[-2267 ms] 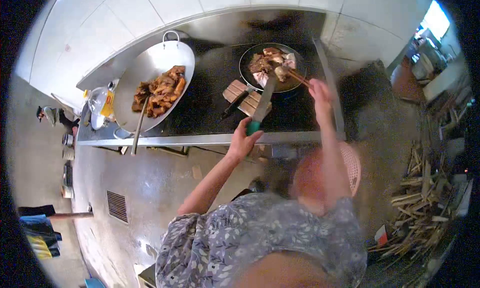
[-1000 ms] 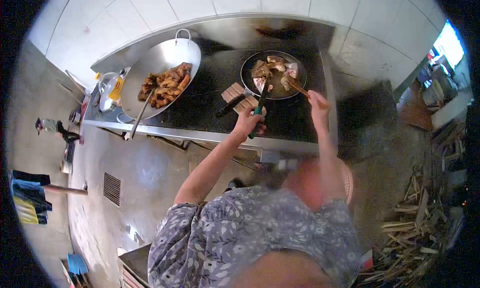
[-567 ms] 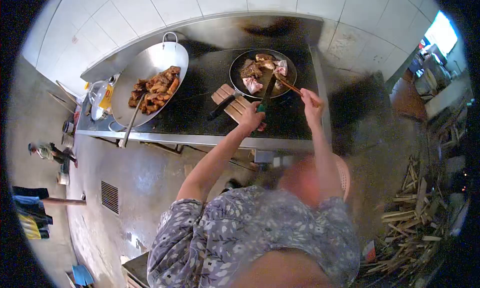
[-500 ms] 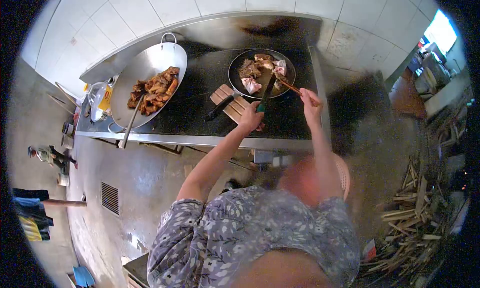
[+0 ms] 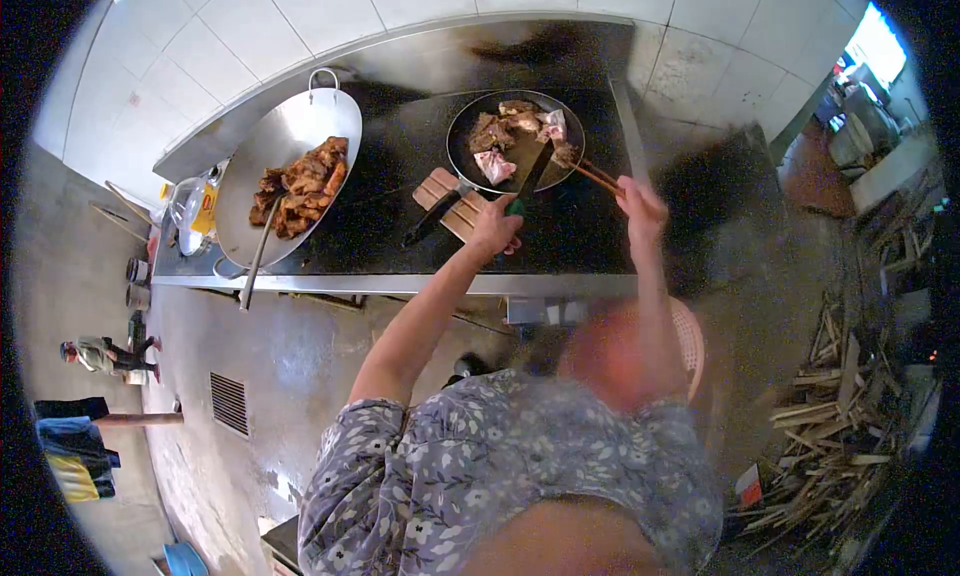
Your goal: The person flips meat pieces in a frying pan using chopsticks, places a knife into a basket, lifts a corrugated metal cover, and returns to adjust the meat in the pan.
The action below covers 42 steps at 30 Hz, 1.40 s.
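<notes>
My left hand [image 5: 495, 228] is closed on the green handle of a knife [image 5: 538, 168], whose dark blade reaches over the near right rim of the frying pan [image 5: 523, 156]. A pair of chopsticks [image 5: 598, 177] is held in my right hand [image 5: 643, 208]. Their tips meet a browned piece of meat [image 5: 566, 156] at the pan's right edge, close to the blade. Several chunks of meat [image 5: 490, 133] lie in the pan, some brown and some pale pink. The pan's black handle [image 5: 432, 217] extends toward me over a slatted wooden board [image 5: 440, 187].
A large metal wok [image 5: 295, 121] with browned meat pieces [image 5: 305, 186] and a long-handled utensil [image 5: 262, 251] stands left. Beside it is a yellow-labelled bottle [image 5: 203, 208]. A pink basket [image 5: 688, 341] is below the counter, firewood [image 5: 820, 446] at right. Another person [image 5: 100, 356] walks at far left.
My right hand has moved slightly right and down with the chopsticks, and the brown meat piece at their tips now sits at the pan's edge. The left hand still holds the knife.
</notes>
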Available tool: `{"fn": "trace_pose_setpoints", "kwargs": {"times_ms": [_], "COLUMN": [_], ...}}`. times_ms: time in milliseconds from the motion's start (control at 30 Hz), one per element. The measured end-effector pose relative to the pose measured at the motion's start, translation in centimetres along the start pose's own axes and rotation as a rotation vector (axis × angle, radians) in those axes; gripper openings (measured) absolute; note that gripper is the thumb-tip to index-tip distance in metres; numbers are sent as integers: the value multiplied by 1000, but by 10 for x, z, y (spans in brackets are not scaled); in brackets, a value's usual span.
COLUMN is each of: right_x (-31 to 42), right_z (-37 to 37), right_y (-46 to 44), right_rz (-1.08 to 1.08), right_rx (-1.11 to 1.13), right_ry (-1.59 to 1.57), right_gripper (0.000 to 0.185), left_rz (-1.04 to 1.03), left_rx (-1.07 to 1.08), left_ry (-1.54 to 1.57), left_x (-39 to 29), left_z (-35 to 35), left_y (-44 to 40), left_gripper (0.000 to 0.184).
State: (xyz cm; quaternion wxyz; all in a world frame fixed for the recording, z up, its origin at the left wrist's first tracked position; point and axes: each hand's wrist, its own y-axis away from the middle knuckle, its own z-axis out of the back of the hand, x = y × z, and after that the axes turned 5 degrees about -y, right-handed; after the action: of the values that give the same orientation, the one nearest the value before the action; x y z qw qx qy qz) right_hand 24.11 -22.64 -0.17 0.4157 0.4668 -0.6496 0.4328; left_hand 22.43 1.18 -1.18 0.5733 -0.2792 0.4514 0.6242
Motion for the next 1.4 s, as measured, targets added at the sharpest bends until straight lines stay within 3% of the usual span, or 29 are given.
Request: {"fn": "trace_pose_setpoints", "kwargs": {"times_ms": [300, 400, 667, 800, 900, 967, 1033, 1100, 1167, 1200, 1300, 1400], "right_x": [-22, -40, -52, -59, -60, -58, -55, -52, -47, -43, -30, -15], "right_z": [-11, -13, -15, -9, -8, -9, -14, -20, -25, -27, -33, -30], "right_y": [-33, -37, -46, -63, -65, -62, -55, -47, -33, -28, -13, 0], "right_rz": [159, 69, -50, -237, -297, -332, -332, -335, -223, -166, -101, -40], "right_rx": [227, 38, -299, -464, -525, -559, -514, -490, -310, -221, -120, -80], "right_ry": [386, 92, -184, -286, -323, -340, -356, -368, -274, -226, -124, -47], "right_gripper": [22, 22, 24, 24, 24, 24, 24, 24, 23, 23, 22, 22], "left_rz": [5, -15, -3, -105, -287, -335, -431, -400, -343, -345, -51, -151], "left_rx": [40, 52, 63, 72, 24, -6, -69, -27, 53, 53, 36, -36], "left_ry": [44, 60, -114, -227, -571, -593, -632, -706, -844, -846, -619, -648], "left_x": [-2, -5, -5, -8, 12, 23, 28, 33, 27, 16, -31, -13], "left_z": [5, 10, 16, 27, 34, 34, 34, 35, 38, 38, 39, 36], "left_y": [-5, -4, -17, -27, -49, -56, -57, -58, -53, -46, -15, -17], "left_gripper": [48, 48, 47, 46, 44, 45, 45, 45, 45, 45, 47, 47]}}
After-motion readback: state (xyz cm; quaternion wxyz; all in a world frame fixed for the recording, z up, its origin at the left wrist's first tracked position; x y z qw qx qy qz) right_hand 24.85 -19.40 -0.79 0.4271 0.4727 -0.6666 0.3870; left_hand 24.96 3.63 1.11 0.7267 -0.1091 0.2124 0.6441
